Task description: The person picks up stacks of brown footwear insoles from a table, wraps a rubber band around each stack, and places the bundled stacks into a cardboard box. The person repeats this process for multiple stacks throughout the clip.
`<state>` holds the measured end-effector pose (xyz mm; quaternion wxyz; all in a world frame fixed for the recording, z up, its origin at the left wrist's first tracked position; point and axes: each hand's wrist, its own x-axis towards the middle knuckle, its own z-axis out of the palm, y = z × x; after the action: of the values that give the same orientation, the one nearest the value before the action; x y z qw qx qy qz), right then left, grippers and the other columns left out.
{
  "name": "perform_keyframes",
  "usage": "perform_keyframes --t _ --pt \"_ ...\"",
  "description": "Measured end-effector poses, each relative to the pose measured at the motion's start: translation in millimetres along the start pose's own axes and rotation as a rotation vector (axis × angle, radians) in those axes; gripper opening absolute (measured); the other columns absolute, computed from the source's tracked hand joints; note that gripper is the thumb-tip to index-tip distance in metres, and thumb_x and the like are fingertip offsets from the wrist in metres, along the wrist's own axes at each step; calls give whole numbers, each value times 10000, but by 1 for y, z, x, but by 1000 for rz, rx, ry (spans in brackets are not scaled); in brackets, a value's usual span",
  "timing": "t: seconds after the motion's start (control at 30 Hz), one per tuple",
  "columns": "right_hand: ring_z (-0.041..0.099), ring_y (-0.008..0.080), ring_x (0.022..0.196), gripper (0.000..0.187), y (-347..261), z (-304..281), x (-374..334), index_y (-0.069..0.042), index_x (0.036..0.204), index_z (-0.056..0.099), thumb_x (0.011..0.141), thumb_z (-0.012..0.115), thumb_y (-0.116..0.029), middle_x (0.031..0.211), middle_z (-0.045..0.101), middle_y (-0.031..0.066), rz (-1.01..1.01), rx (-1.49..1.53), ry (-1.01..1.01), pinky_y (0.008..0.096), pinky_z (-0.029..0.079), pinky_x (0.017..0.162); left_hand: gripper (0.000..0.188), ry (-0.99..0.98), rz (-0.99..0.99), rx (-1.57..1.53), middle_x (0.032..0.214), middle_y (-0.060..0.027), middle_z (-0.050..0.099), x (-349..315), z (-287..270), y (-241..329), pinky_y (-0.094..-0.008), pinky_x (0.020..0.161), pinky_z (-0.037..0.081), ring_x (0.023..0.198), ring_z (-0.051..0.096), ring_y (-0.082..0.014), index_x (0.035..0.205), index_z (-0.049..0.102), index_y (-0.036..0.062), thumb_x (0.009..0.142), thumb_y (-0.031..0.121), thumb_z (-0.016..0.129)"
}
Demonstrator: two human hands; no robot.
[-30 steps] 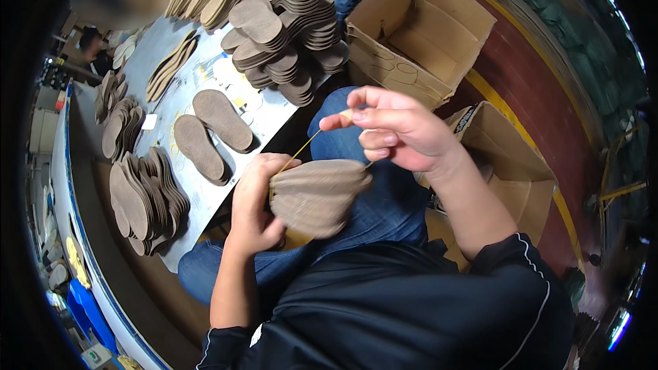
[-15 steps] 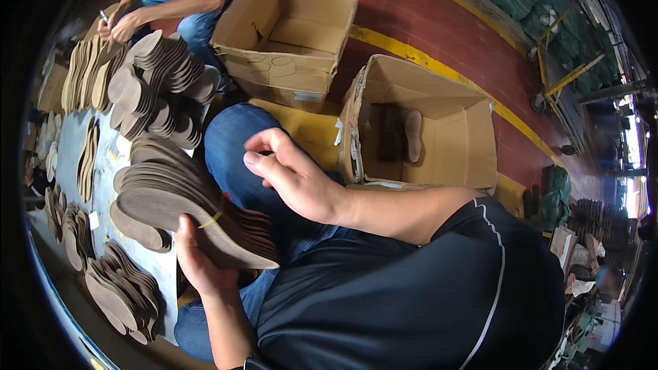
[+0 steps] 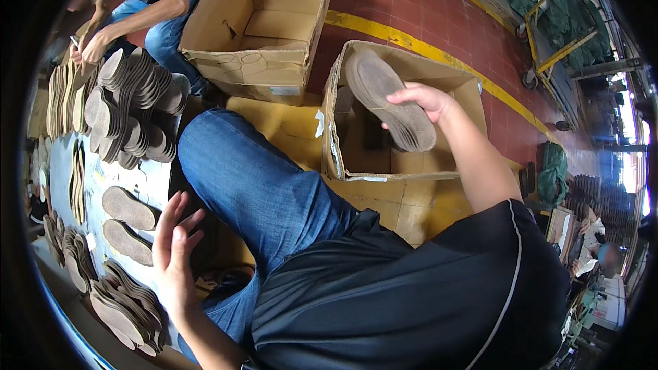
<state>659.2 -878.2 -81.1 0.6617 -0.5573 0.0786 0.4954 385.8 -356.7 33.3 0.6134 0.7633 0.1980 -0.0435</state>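
Clasping an insole bundle (image 3: 379, 82), our right hand (image 3: 426, 100) is hovering over the cardboard box (image 3: 467, 108), toward its left edge; our left hand (image 3: 175, 250), released, is hanging beside the table's (image 3: 155, 181) right edge.

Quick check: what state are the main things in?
Nearer tan cardboard box: open
Farther tan cardboard box: open
Brown bundle of thin soles: held tilted over the nearer box
Bare right grip: closed on the bundle
Bare left grip: open, holding nothing
Two brown curved soles: lying flat, side by side
Brown stacked soles, upper left: piled
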Motion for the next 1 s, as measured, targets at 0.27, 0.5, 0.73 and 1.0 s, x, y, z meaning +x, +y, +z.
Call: perform_keyframes --t 0.27,0.5,0.73,1.0 --pt "570 374 1490 926 135 -46 107 7 1632 443 900 927 -287 1593 601 252 2 85 902 596 447 1219 571 337 -133 -9 1658 -147 603 -25 -65 -53 -454 1143 514 1353 695 -252 1651 573 114 1183 440 593" --pt "403 463 1622 1097 121 -16 139 -85 1804 186 963 825 -382 1734 424 292 210 -1011 1088 533 359 1335 513 351 44 53 1561 -117 680 -43 -84 -47 -370 1107 536 1309 714 -211 1601 614 41 1171 318 648" --pt "702 273 1260 545 13 57 127 28 1547 539 1037 718 -37 1507 646 205 -816 -588 1157 399 564 1108 403 708 226 104 1357 -117 792 -65 -169 -51 -334 997 580 1157 781 -207 1454 718 17 1169 296 660" --pt "664 289 1268 371 -63 393 102 17 1370 669 1003 713 -20 1353 696 180 -1517 -984 173 424 519 1115 333 1122 410 -428 1254 -76 809 -55 -258 -110 -309 952 585 1079 761 -154 1355 751 43 1152 298 682"
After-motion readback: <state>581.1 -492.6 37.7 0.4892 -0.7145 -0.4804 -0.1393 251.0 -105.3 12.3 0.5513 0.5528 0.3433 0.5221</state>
